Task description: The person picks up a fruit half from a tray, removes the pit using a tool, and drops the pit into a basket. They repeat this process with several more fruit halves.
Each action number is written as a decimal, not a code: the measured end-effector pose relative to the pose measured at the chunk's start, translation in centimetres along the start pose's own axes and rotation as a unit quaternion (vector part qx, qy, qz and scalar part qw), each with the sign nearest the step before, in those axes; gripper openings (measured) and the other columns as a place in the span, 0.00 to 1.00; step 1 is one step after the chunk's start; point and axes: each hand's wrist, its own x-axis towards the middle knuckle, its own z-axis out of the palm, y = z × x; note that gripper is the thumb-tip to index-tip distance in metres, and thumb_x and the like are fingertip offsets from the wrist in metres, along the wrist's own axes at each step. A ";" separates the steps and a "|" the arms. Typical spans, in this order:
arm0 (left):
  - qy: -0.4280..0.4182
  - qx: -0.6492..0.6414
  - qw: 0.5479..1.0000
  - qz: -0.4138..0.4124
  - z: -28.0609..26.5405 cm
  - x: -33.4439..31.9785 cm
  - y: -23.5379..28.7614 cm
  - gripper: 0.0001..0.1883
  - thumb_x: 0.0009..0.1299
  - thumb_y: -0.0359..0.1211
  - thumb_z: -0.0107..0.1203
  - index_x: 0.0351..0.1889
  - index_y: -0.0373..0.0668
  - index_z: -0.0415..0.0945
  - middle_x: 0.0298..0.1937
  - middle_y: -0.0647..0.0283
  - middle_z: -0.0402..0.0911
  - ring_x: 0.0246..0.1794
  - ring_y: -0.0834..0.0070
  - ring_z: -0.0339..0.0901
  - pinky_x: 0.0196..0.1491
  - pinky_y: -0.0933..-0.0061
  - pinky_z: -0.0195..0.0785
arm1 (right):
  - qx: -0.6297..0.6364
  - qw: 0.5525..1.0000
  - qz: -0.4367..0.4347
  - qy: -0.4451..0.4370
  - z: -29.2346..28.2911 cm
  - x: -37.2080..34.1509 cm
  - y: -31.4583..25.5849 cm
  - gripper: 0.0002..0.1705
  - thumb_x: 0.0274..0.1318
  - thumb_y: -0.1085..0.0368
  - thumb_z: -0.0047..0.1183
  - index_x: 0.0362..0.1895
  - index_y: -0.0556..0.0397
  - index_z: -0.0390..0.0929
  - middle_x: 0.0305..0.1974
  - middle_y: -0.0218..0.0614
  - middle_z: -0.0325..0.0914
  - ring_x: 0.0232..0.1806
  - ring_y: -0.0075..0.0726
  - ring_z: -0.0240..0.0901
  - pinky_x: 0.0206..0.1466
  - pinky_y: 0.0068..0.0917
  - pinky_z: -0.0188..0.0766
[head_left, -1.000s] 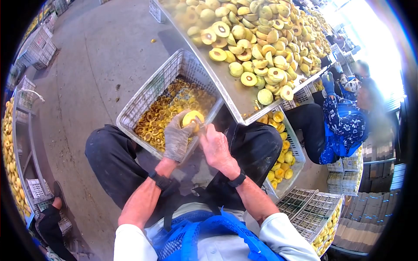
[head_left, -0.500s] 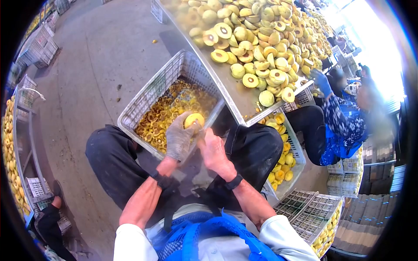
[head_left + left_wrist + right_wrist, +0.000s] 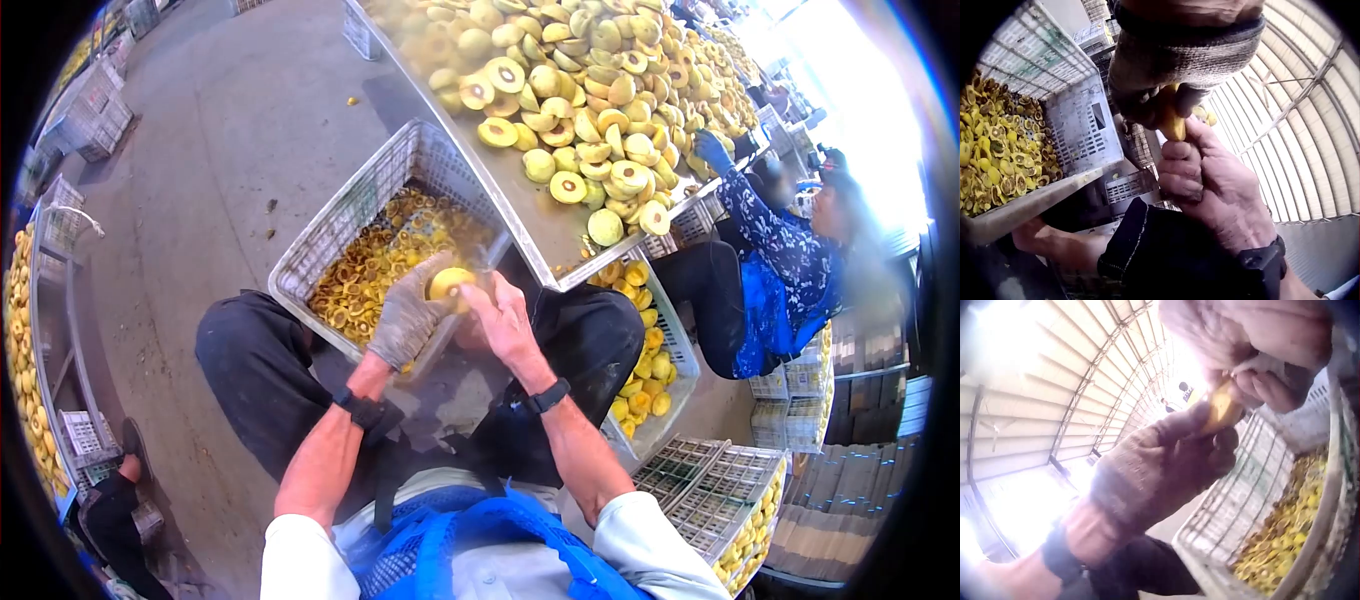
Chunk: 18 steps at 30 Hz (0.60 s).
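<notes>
Fingers, left: the gloved left hand (image 3: 405,318) was curled round a peach half (image 3: 447,280), which was pinched near its rim.
Fingers, right: those of the bare right hand (image 3: 505,318) were curled, and the far edge of the peach half was pinched by thumb and fingertips; whether a tool was hidden in that grip could not be told.
Peach half: it was held between both hands, above the near edge of a plastic crate (image 3: 345,215) partly filled with brown-centred peach scraps.
Step in hand: the removal of the stone area was judged to be under way; whether any stone remained could not be made out.
Next move: a firm left grip and a controlled turn or pull by the right hand seemed to be called for.
Against half a second earlier: the right hand had been raised from just below the peach half onto its edge; a neighbour's blue glove (image 3: 714,152) had been brought further over the piled halves (image 3: 610,90).
</notes>
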 end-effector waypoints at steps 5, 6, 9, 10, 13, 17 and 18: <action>0.064 -0.086 0.994 -0.002 0.8 -0.3 0.0 0.31 0.66 0.25 0.63 0.69 0.34 0.69 0.63 0.57 0.78 0.60 0.74 0.75 0.64 0.73 0.68 | 0.318 0.917 0.203 0.131 2.7 -2.0 -0.6 0.09 0.70 0.61 0.51 0.46 0.51 0.72 0.25 0.33 0.76 0.12 0.20 0.60 0.12 0.21 0.56; 0.067 -0.068 0.995 0.010 0.8 -0.4 -0.1 0.30 0.67 0.25 0.62 0.69 0.34 0.69 0.62 0.57 0.78 0.60 0.74 0.75 0.64 0.73 0.68 | 0.319 0.916 0.203 0.134 3.2 -2.0 -0.8 0.09 0.70 0.61 0.51 0.46 0.51 0.72 0.25 0.33 0.76 0.12 0.20 0.60 0.12 0.21 0.56; 0.085 -0.144 0.986 0.005 1.5 -0.6 -0.4 0.30 0.67 0.24 0.60 0.69 0.35 0.68 0.63 0.57 0.77 0.62 0.75 0.73 0.66 0.73 0.67 | 0.359 0.888 0.244 0.153 4.3 -2.3 -1.7 0.09 0.70 0.60 0.51 0.45 0.52 0.73 0.27 0.36 0.77 0.11 0.20 0.59 0.11 0.22 0.57; 0.100 -0.183 0.978 0.003 1.7 -0.6 -0.6 0.30 0.67 0.24 0.60 0.70 0.35 0.68 0.64 0.57 0.76 0.62 0.75 0.73 0.66 0.73 0.67 | 0.359 0.888 0.244 0.152 4.3 -2.4 -1.6 0.09 0.70 0.60 0.51 0.45 0.52 0.73 0.27 0.36 0.77 0.11 0.20 0.59 0.11 0.22 0.57; 0.096 -0.213 0.972 -0.017 1.2 -0.9 0.0 0.30 0.67 0.23 0.59 0.70 0.37 0.69 0.65 0.56 0.76 0.64 0.75 0.72 0.67 0.73 0.66 | 0.305 0.917 0.238 0.094 4.0 -2.8 -1.7 0.09 0.71 0.60 0.52 0.44 0.52 0.73 0.27 0.34 0.77 0.12 0.18 0.58 0.13 0.21 0.56; 0.090 -0.069 0.992 0.059 -0.1 -0.2 -1.3 0.30 0.67 0.22 0.58 0.69 0.37 0.69 0.65 0.57 0.76 0.63 0.74 0.72 0.66 0.73 0.67 | 0.050 0.993 0.084 0.064 2.4 -3.0 -1.3 0.10 0.69 0.61 0.54 0.39 0.54 0.72 0.24 0.32 0.76 0.20 0.30 0.70 0.26 0.29 0.65; 0.080 -0.107 0.991 0.005 -0.3 -0.3 -0.4 0.29 0.67 0.22 0.58 0.69 0.37 0.69 0.64 0.58 0.76 0.62 0.75 0.73 0.65 0.74 0.67 | 0.050 0.993 0.084 0.065 2.1 -3.0 -1.3 0.10 0.69 0.61 0.54 0.39 0.54 0.72 0.24 0.32 0.76 0.20 0.30 0.70 0.26 0.29 0.65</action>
